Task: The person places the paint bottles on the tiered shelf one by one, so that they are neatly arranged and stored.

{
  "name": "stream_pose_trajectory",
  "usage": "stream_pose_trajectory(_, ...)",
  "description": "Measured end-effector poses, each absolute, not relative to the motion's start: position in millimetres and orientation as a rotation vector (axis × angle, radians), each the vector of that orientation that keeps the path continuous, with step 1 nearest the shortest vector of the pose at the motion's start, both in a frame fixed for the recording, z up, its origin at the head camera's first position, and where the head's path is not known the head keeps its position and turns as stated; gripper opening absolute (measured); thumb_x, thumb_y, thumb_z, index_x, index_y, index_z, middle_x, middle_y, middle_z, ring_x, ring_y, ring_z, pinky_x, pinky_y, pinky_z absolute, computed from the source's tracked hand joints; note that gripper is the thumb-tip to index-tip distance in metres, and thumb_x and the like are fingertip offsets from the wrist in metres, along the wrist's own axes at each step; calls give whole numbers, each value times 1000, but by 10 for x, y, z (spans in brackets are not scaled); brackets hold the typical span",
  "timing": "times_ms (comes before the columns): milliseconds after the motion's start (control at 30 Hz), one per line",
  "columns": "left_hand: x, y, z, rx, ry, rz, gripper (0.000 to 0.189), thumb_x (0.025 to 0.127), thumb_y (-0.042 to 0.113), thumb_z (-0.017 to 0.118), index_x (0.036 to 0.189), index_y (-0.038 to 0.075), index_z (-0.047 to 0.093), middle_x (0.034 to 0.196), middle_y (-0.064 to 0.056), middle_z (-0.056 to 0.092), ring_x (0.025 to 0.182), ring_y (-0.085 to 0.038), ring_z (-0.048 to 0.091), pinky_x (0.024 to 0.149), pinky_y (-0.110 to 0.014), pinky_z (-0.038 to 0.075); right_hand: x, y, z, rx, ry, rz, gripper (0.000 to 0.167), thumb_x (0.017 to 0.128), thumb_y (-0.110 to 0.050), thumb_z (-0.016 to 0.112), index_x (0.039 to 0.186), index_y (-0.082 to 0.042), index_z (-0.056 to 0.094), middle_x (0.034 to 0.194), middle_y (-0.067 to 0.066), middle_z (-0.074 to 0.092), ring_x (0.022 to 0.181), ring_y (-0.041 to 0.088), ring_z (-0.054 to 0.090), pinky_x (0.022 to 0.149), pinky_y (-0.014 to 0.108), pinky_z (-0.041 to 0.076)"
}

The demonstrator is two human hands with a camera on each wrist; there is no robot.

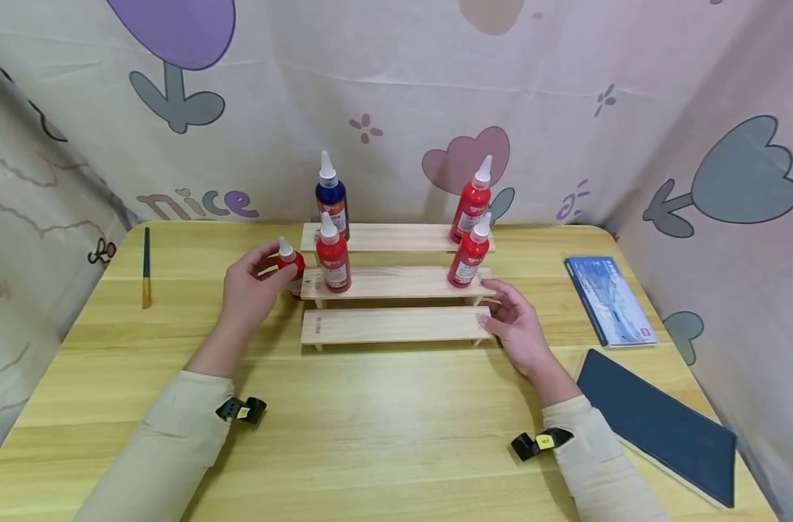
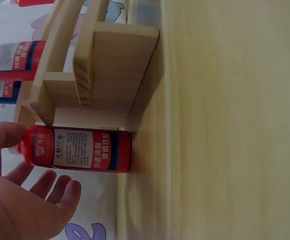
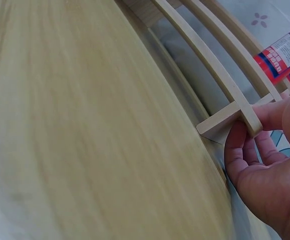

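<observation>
A three-tier wooden shelf rack (image 1: 396, 326) stands on the table. Left of it, my left hand (image 1: 249, 286) holds a red ink bottle (image 2: 74, 148) with a white nozzle, thumb and fingers at its neck. That bottle is upright, its base close to the tabletop beside the rack's end. At the rack's other end my right hand (image 1: 517, 330) grips the end of the lowest board, thumb on one side and fingers tucked beneath. On the middle tier are red bottles at left (image 1: 334, 267) and right (image 1: 468, 262). The top tier carries a dark blue bottle (image 1: 331, 194) and another red bottle (image 1: 472, 203).
A paintbrush (image 1: 146, 268) lies at the far left. On the right are a blue-covered pad (image 1: 610, 301) and a dark blue, notebook-like slab (image 1: 657, 428). Patterned fabric (image 1: 370, 94) hangs behind the table and along its sides.
</observation>
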State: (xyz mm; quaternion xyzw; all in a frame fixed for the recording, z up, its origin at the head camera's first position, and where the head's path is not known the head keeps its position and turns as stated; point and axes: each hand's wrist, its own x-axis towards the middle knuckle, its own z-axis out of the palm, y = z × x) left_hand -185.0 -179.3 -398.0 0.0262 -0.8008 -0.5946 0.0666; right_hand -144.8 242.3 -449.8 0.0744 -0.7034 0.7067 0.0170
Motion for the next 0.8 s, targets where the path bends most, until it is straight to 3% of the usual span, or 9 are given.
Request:
stream_pose_trajectory(200,-1888,-1791,-4011,88,-2431,-1780,47,97,29,69,138,7,60,131,-13,60,121,-26,55,100,-33,47,-1442,2418,-4491,219,-2189,2201,60,86,23,59,141,2,49,127,12,55,114,34,56,94,30,50)
stream_pose_trajectory(800,-1798,-1883,-4005,239,-2386,-1697,41,91,32,75,123,8,66,121,-6,63,112,-19,58,95,-30,49,-1438,2414,-4478,210,-2194,2195,60,86,23,59,141,2,49,123,11,57,113,35,55,93,29,51)
